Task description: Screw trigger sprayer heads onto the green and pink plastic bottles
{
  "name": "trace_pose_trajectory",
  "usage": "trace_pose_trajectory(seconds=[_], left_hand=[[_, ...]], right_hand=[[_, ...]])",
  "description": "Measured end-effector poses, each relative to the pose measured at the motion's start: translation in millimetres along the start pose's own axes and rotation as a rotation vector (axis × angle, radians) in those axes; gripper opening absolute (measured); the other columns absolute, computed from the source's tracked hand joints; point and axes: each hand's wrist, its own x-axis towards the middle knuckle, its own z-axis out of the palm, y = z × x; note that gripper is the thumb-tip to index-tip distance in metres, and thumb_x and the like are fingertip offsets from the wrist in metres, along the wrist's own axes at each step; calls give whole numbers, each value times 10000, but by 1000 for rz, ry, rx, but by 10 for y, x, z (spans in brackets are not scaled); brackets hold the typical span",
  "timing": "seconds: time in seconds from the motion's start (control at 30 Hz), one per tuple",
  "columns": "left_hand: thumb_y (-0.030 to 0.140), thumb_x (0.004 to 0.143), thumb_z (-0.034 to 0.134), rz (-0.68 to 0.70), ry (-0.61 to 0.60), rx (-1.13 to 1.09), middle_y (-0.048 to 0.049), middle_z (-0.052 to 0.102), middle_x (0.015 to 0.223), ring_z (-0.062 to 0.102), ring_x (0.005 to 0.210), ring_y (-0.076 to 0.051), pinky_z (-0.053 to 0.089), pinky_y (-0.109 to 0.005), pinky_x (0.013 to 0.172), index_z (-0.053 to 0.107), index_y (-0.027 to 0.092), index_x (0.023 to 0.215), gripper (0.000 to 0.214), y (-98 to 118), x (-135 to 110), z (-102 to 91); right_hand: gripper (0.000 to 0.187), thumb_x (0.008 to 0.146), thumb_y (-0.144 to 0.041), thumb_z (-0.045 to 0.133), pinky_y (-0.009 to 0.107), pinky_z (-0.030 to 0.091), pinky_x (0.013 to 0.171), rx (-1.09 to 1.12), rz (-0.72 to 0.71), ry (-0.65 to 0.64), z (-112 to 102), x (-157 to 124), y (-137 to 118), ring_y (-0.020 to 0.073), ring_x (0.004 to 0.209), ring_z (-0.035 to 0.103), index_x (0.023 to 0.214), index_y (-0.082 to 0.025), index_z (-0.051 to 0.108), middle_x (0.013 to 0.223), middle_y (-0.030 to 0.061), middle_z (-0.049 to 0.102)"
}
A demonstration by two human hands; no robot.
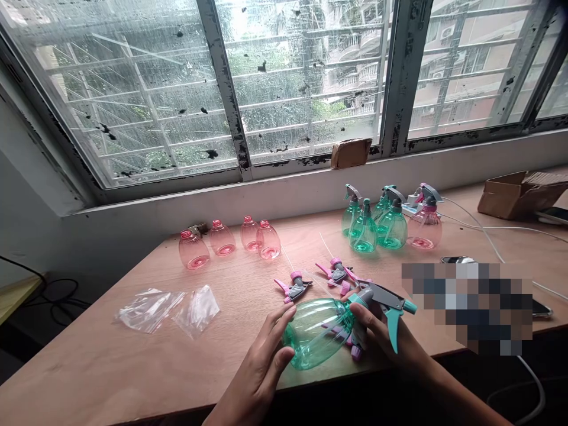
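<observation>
A clear green spray bottle [317,331] lies on its side in the air between my hands, its grey and teal trigger head [390,307] pointing right. My left hand [266,358] cups the bottle's base, fingers above and thumb below. At the neck, my right hand [377,328] has its thumb and fingers closed around the collar. Behind and under the bottle lie several loose pink and grey spray heads, one trigger head [296,289] near its upper left and another spray head [337,272] farther back, with thin tubes attached. Parts of some are hidden by the bottle and my right hand.
Several open pink bottles [194,251] stand at the back left. Assembled green spray bottles [393,228] and a pink spray bottle [425,228] stand back right. Plastic bags [151,309] lie left. A cardboard box [517,198], white cables and a blurred-out patch are at right.
</observation>
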Motion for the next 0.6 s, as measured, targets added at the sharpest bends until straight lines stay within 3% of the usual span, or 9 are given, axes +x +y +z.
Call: trace_pose_trajectory(seconds=[0.07, 0.13, 0.23, 0.37, 0.5, 0.6], left_hand=[[528, 1036, 476, 23, -45, -3, -13, 404, 1632, 353, 1519, -317, 309, -457, 1261, 368, 406, 1561, 549, -1, 5, -7], [532, 924, 689, 37, -89, 16, -19, 389, 1642, 351, 1517, -333, 310, -461, 1262, 304, 421, 1579, 767, 4, 9, -10], [401, 770, 890, 6, -98, 51, -30, 399, 1637, 377, 1501, -345, 328, -476, 1254, 242, 436, 1589, 1045, 16, 13, -2], [332, 761, 904, -63, -111, 59, -63, 423, 1629, 397, 1489, -358, 359, -524, 1231, 241, 402, 1602, 1074, 15, 18, 14], [367, 772, 889, -78, -102, 96, -83, 369, 1660, 318, 1529, -374, 285, -555, 1260, 278, 350, 1605, 1033, 8, 26, 19], [349, 830, 838, -81, -81, 100, -86, 324, 1679, 263, 1553, -359, 243, -548, 1277, 265, 335, 1609, 967, -15, 27, 29]], right_hand=[[525, 853, -712, 659, 286, 510, 481, -33, -12, 5, -7, 5, -3, 166, 461, 553, 671, -234, 545, 501, -31, 540], [540, 855, -728, 640, 283, 495, 482, -56, -17, 5, -9, 6, -14, 168, 467, 542, 657, -233, 551, 502, -22, 542], [565, 831, -756, 638, 281, 484, 471, -63, 2, 2, -11, 5, -24, 168, 463, 529, 634, -234, 549, 503, -18, 538], [583, 844, -746, 632, 300, 508, 514, -77, -1, -11, -40, 21, 7, 179, 492, 534, 583, -237, 521, 517, -7, 531], [525, 813, -739, 679, 341, 562, 647, -80, -59, 38, -93, 50, 58, 238, 664, 617, 691, -235, 597, 668, 32, 621], [524, 838, -721, 667, 320, 549, 588, -89, -60, 33, -101, 50, 74, 220, 611, 612, 671, -231, 583, 635, 25, 618]])
